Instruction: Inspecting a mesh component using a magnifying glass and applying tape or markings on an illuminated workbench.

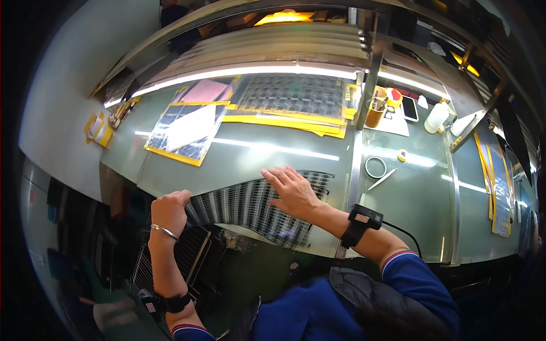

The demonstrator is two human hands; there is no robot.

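Note:
A thin, dark flexible sheet with rows of light stripes lies across the front of the table, its near edge bowed over the table's rim. My left hand is closed on the sheet's left end, fingers curled round it. Above the sheet's right part is my right hand, fingers stretched and palm down; whether it presses on the surface or hovers just over it I cannot tell. Each wrist carries a black strapped device.
Yellow-edged clear sleeves and a large dark patterned sheet lie at the back. Right of a metal strip are a tape roll, a white pen-like tool, a phone and a bottle. A slatted rack stands below left.

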